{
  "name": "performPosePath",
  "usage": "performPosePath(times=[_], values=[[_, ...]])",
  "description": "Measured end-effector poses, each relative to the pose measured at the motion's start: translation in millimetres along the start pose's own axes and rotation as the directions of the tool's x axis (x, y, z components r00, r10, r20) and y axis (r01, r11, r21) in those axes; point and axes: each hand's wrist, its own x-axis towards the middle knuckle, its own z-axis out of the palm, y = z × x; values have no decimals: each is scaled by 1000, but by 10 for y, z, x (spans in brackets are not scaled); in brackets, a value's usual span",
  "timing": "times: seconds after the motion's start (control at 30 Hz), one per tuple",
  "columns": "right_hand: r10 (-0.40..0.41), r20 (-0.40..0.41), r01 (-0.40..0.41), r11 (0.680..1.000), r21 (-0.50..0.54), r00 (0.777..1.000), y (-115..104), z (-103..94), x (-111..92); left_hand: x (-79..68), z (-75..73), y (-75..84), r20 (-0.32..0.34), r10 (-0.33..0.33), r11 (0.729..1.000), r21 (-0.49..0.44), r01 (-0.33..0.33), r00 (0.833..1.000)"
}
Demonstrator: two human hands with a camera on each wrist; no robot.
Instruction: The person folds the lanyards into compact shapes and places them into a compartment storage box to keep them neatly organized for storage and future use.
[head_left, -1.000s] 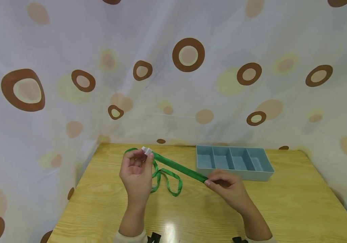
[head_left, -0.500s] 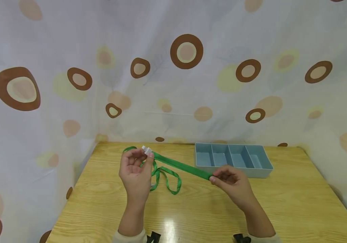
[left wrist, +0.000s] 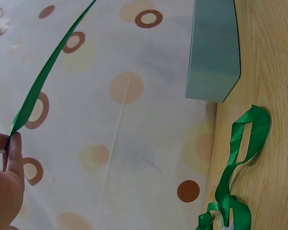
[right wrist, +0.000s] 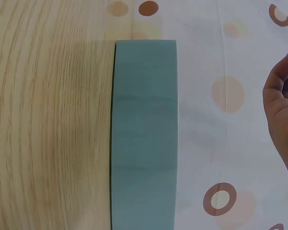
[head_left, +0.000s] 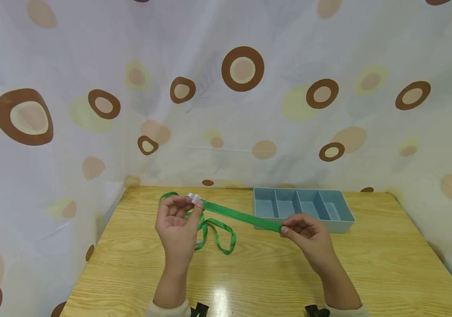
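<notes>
A green ribbon [head_left: 241, 215] is stretched between the two hands above the table. My left hand [head_left: 178, 231] pinches its left end between thumb and fingers, beside a small folded white piece [head_left: 195, 198] at the fingertips. My right hand [head_left: 310, 237] pinches the ribbon further along, lower and to the right. In the left wrist view the taut ribbon [left wrist: 41, 79] rises from the fingers. More green ribbon [left wrist: 260, 129] lies in loose loops on the table behind the left hand, with a bit of white showing at its lower end. The right wrist view shows only part of the right hand [right wrist: 284, 108].
A blue-grey tray [head_left: 340, 226] with several compartments stands at the back of the wooden table [head_left: 257, 281], just behind the right hand. A white curtain [head_left: 210, 39] with brown ring patterns hangs behind the table and at both sides.
My right hand has moved to the right and slightly up, so a longer stretch of ribbon spans the hands. The left hand stays almost in place, still pinching the ribbon.
</notes>
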Motion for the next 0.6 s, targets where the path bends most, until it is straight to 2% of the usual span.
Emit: performPosePath(times=[0.23,0.43,0.6], values=[[-33,-82,21,990,-143,996,-32,81,-2,-10,18,-6,18,12,1000,6,-12,1000],[-29,-162,-29,938,-346,986,-81,152,4,-39,46,16,52,-19,999,28,18,998],[4,-143,-59,923,-381,990,-99,190,4,-72,81,10,90,-49,996,79,42,995]])
